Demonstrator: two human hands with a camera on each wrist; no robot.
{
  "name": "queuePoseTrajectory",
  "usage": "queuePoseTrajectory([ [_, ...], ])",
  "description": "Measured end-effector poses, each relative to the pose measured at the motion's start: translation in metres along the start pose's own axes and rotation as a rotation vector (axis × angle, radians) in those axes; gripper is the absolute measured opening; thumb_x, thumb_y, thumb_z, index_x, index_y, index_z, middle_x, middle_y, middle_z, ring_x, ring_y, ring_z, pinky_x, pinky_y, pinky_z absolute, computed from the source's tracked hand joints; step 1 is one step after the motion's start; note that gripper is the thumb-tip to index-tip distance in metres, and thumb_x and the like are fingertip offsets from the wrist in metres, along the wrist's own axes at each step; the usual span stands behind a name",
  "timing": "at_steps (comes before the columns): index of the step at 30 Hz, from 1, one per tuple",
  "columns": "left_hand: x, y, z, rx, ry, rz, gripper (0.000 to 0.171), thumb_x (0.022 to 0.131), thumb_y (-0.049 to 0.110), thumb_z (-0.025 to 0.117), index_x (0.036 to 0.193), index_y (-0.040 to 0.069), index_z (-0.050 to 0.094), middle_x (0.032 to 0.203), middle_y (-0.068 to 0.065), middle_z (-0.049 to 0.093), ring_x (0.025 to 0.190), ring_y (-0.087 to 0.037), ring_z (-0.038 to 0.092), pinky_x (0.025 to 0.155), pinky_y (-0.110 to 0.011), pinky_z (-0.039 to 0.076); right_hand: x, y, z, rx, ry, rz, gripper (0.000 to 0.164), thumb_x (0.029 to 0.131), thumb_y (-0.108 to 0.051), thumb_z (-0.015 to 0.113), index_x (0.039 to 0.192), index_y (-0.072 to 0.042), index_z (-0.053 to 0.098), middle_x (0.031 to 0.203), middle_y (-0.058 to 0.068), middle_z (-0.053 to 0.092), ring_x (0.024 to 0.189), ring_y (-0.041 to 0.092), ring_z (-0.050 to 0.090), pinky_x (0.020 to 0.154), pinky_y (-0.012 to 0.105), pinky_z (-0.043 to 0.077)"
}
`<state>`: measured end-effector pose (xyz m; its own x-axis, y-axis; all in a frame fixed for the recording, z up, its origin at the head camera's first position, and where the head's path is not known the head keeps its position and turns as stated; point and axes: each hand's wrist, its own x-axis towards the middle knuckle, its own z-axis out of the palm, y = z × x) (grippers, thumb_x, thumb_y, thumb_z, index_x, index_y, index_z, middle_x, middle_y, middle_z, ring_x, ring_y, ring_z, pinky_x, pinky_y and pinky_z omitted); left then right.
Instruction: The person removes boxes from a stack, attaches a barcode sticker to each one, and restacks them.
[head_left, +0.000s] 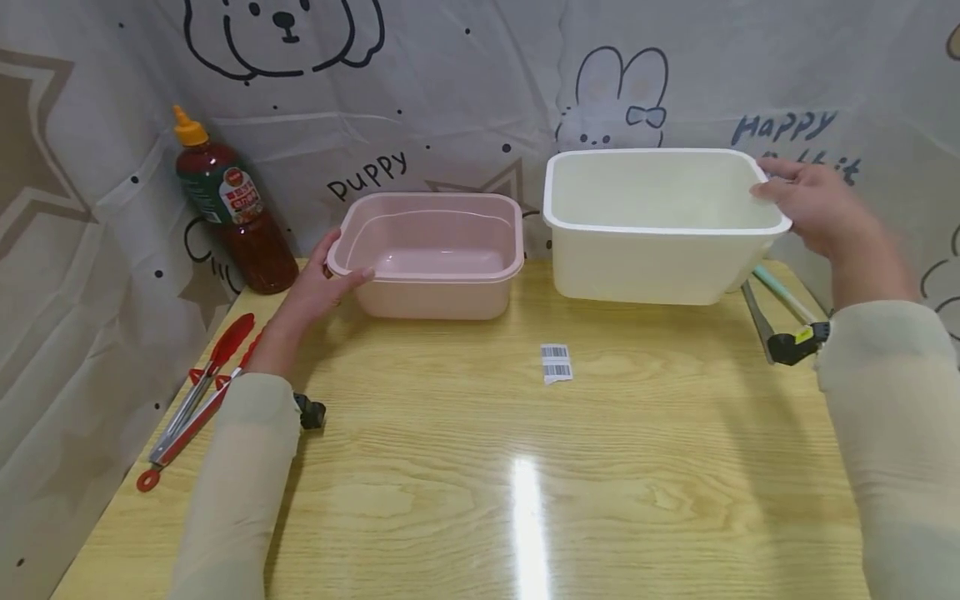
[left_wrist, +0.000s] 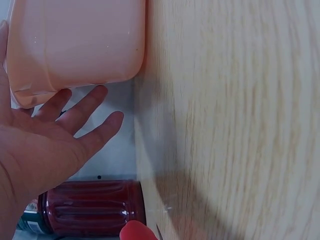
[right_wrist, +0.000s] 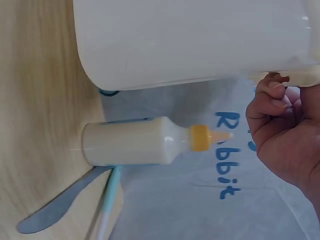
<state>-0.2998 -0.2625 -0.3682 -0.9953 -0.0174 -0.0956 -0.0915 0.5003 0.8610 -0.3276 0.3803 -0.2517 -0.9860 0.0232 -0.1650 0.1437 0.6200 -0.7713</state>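
Observation:
A pink plastic bin (head_left: 435, 298) stands at the back of the table, left of the middle. My left hand (head_left: 313, 287) holds its left end, thumb over the front rim corner. In the left wrist view the other fingers (left_wrist: 82, 112) spread below the rim, along the outer wall. To the right is a taller white plastic bin (head_left: 637, 265). My right hand (head_left: 821, 204) grips its right rim, thumb on top and fingers (right_wrist: 272, 105) curled underneath. Both bins look hollow inside from the head view.
A red sauce bottle (head_left: 255, 242) and red-tipped tongs (head_left: 198, 408) are on the left. Right of the white bin are a pale bottle with a yellow cap (right_wrist: 130, 143), a grey knife (right_wrist: 55, 210) and a turquoise-and-white stick (right_wrist: 111, 192). A barcode sticker (head_left: 557, 363) lies mid-table.

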Motion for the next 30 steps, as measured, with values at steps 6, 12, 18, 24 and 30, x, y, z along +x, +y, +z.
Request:
queuePoseTrajectory([
  [6,0.0,-0.002,-0.001,-0.01,-0.003,-0.015,0.11,0.078,0.07,0.072,0.161,0.046,0.004,0.172,-0.003,0.015,0.155,-0.035,0.023,0.121,-0.065,0.025,0.006,0.012,0.02,-0.058,0.004,-0.035,0.071,0.106,-0.048,0.044,0.163,-0.017,0.016,0.113,-0.017,0.062,0.086,0.0,0.064,0.087,0.03,0.058],
  [12,0.001,-0.001,-0.001,0.001,-0.006,-0.013,0.109,0.081,0.07,0.071,0.161,0.046,0.002,0.172,-0.006,0.014,0.155,-0.036,0.024,0.119,-0.065,0.029,0.013,0.019,0.033,-0.027,-0.001,-0.071,0.068,0.108,-0.04,0.043,0.162,-0.008,0.018,0.088,-0.026,0.062,0.076,0.003,0.067,0.068,0.023,0.058],
  [18,0.0,0.001,-0.001,-0.008,-0.008,-0.012,0.106,0.083,0.066,0.071,0.161,0.046,0.001,0.172,-0.005,0.012,0.155,-0.036,0.021,0.12,-0.065,0.026,0.019,0.02,0.043,-0.107,0.087,-0.06,0.066,0.108,-0.04,0.042,0.163,-0.011,0.018,0.127,0.019,0.067,0.076,0.003,0.064,0.065,0.021,0.055],
  [24,0.0,0.002,-0.001,-0.013,-0.002,-0.021,0.106,0.084,0.066,0.07,0.161,0.046,0.001,0.172,-0.004,0.013,0.155,-0.035,0.022,0.12,-0.064,0.029,0.021,0.019,0.051,-0.194,0.125,-0.036,0.064,0.109,-0.041,0.035,0.163,-0.011,0.018,0.151,0.035,0.04,0.121,0.046,0.055,0.096,0.055,0.051],
  [30,0.0,0.0,-0.001,-0.017,-0.011,-0.009,0.104,0.087,0.062,0.07,0.162,0.043,0.001,0.172,-0.004,0.012,0.156,-0.035,0.021,0.122,-0.063,0.024,0.02,0.021,0.055,-0.157,0.126,0.011,0.062,0.109,-0.045,0.029,0.163,-0.019,0.014,0.156,0.032,0.035,0.129,0.049,0.046,0.108,0.069,0.037],
])
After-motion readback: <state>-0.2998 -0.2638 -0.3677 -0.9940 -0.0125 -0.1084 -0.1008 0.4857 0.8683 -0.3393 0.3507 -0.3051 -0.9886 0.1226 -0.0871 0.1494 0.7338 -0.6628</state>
